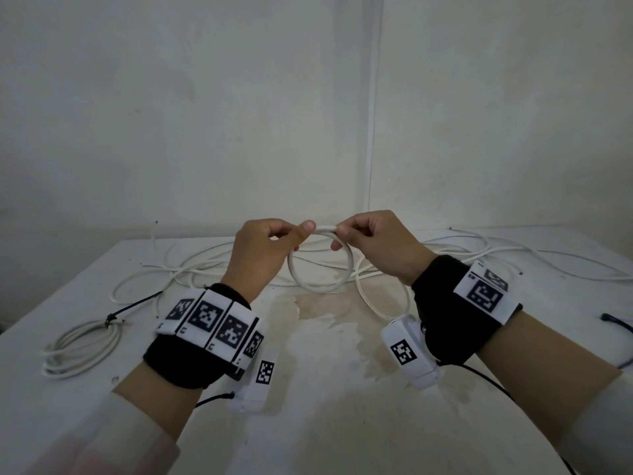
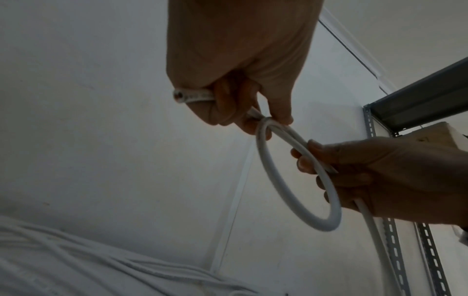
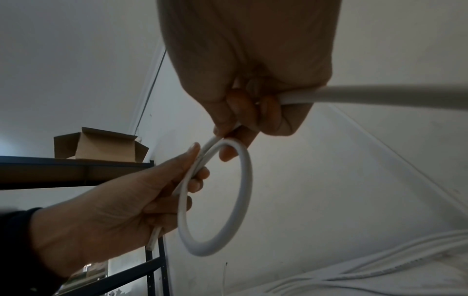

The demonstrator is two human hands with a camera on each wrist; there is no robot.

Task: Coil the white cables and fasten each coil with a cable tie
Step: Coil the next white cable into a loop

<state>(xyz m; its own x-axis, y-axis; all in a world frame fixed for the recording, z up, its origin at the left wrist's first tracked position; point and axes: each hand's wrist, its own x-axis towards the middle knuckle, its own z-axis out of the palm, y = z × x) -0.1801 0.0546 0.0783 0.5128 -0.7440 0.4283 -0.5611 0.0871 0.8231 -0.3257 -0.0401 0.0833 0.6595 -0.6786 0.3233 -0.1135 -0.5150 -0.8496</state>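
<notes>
A single round loop of thick white plastic-sheathed cable (image 1: 320, 262) hung in the air between the two hands, above the middle of the stained white table top (image 1: 325, 389), and it was the only turn made in this cable, so the coiling of it looked barely begun. The left hand (image 1: 263, 248) pinched the top of the loop between thumb and curled fingers, and the left wrist view showed the cut cable end (image 2: 178, 96) sticking out past its palm. The right hand (image 1: 375, 243) pinched the same top stretch just beside it, fingers curled round the cable, with the free run passing out behind its palm and down toward the table. The loop thus dangled below both grips, its crossing point held between them. Farther back lay a loose tangle of long white cables (image 1: 445, 255) spread across the table, uncoiled, which I judged to be most of the remaining work. At the left edge rested a finished coil of thin white cable (image 1: 80, 347), bound with a black cable tie (image 1: 111, 318). Another dark tie-like strip (image 1: 616, 322) lay at the far right edge.
</notes>
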